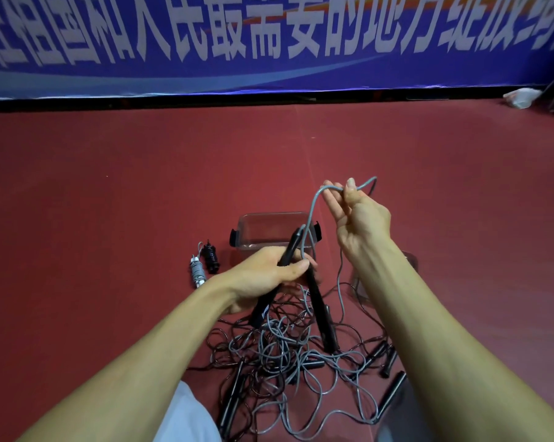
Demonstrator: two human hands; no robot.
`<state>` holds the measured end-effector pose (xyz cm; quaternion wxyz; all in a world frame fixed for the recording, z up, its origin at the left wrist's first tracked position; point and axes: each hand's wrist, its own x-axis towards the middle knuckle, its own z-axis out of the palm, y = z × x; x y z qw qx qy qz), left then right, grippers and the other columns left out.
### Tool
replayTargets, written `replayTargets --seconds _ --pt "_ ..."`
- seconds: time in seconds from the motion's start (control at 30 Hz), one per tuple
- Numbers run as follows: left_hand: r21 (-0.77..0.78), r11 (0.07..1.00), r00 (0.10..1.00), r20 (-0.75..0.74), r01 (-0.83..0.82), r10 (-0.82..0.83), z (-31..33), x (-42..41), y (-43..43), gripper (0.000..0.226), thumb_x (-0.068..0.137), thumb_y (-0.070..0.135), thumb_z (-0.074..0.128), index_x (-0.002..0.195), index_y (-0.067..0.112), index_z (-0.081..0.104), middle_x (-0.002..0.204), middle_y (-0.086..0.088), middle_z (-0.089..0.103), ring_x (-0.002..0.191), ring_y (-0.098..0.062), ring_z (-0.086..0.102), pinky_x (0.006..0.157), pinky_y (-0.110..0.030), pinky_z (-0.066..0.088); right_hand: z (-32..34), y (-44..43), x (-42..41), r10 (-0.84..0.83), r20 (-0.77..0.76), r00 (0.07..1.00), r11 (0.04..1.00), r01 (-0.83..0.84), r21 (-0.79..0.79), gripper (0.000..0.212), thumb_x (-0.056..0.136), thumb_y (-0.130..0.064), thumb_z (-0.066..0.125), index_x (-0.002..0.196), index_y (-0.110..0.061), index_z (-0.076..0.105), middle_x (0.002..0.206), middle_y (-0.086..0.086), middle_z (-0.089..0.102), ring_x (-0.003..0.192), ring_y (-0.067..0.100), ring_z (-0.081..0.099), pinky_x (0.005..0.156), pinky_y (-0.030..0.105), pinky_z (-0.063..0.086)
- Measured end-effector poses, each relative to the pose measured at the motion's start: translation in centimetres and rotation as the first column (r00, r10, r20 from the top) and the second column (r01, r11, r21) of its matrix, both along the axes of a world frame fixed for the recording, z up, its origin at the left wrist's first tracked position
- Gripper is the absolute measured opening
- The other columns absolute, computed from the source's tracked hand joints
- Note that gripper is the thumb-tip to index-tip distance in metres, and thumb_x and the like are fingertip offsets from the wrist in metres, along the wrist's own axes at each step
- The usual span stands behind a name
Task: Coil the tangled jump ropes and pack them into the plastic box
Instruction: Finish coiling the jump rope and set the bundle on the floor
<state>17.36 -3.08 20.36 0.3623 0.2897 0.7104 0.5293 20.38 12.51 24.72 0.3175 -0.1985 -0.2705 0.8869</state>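
Head view: near the plastic box (248,220), the left hand (266,274) grips both black handles (290,248); the right hand (361,221) fingers (333,204) pinch the grey cord (311,212). The cord looks light and springy, best anchored at the handles.

Sports hall; red court flooring (141,186); blue slogan banner (269,43) along wall

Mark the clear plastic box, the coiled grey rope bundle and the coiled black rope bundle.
clear plastic box (269,215): head view, far rim.
coiled grey rope bundle (198,270): head view, wrapped middle.
coiled black rope bundle (211,258): head view, wrapped middle.
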Motion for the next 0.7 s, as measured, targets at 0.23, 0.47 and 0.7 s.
replayTargets --seconds 0.23,0.47,0.7 --pt "0.114 0.968 0.972 -0.06 -0.222 0.229 0.5 -0.1 -0.4 0.021 0.102 0.029 0.045 0.106 0.008 0.046 0.068 -0.008 0.064 0.059 -0.03 0.068 0.07 -0.052 0.051 -0.7 0.6 -0.8 0.043 0.125 0.991 0.999 -0.039 -0.034 0.026 0.101 -0.007 0.048 0.079 0.005 0.051 0.071 0.019 0.058 0.064 0.026 0.066 0.073 0.038 0.06" --pt "-0.005 0.943 0.85 -0.435 -0.333 0.298 0.3 -1.4 -0.8 0.004 0.1 0.021 0.053 0.1 0.018 0.055 0.068 0.006 0.051 0.056 -0.012 0.052 0.063 -0.032 0.054 -1.2 -0.9 -0.1 -0.292 0.461 0.838 0.588 -0.223 0.778 0.043 0.093 -0.036 0.059 0.061 -0.007 0.068 0.044 0.0 0.059 0.04 0.018 0.057 0.045 0.025 0.046" --pt "-0.133 0.935 0.6 -0.794 -0.328 0.098 0.6 -1.2 -1.9 0.014 0.101 0.022 0.048 0.088 0.021 0.046 0.083 0.008 0.043 0.076 -0.012 0.046 0.066 -0.022 0.03 -2.2 -0.8 -1.0 -0.142 0.44 0.887 0.243 -0.4 0.884 0.043 0.094 -0.053 0.05 0.089 -0.018 0.072 0.084 -0.005 0.073 0.088 0.013 0.067 0.087 0.037 0.052"
